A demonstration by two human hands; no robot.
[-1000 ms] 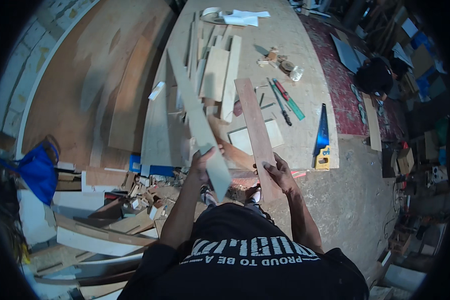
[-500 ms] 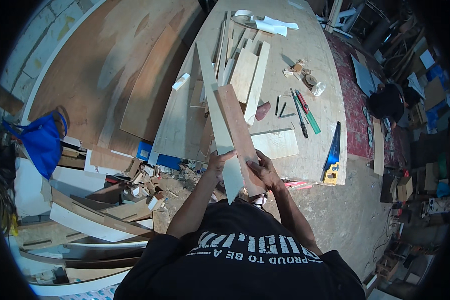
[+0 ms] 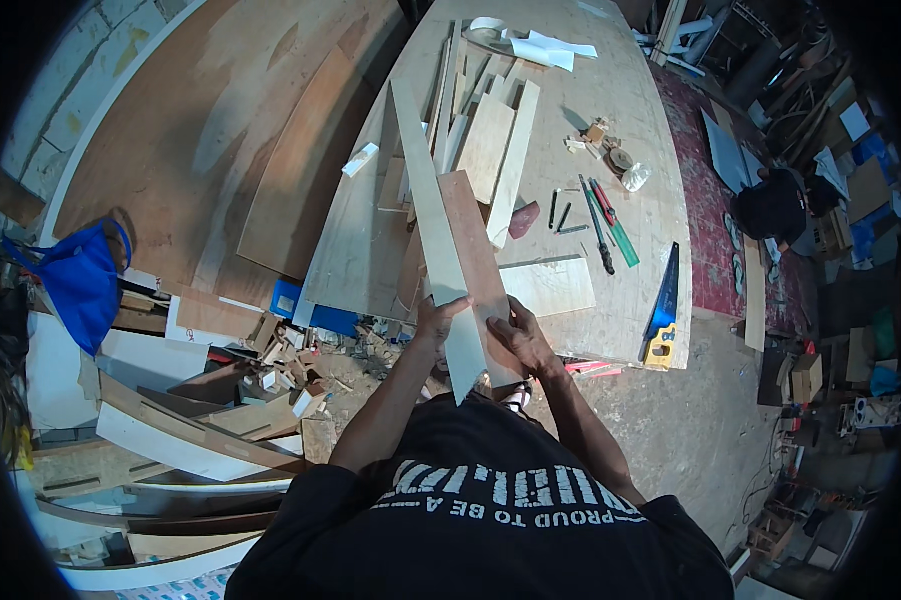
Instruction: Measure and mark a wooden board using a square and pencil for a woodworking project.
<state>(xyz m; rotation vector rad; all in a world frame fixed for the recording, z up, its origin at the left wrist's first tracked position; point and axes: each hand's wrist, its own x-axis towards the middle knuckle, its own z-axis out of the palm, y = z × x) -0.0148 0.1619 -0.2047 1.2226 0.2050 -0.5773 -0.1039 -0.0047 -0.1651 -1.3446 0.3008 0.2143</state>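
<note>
Left grip (image 3: 434, 325): grasping pale board (image 3: 434, 230)
Right grip (image 3: 526, 342): grasping brown board (image 3: 470, 245)
Long axes: near to far, leaning left; brown board on right

Cool light brightens the tabletop (image 3: 625, 110); fisheye edges darken to black.

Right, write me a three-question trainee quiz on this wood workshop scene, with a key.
1. Short answer: Which hand holds the long, narrow, pale wooden board?
2. True or false: The blue-bladed, yellow-handled handsaw lies to the right of the flat, pale, rectangular wooden piece on the tabletop.
3. Multiple choice: What does the right hand hold?
A) A black plastic drill
B) A flat, reddish-brown wooden board
C) A metal hammer

Key: 1. The left hand. 2. True. 3. B.
</note>
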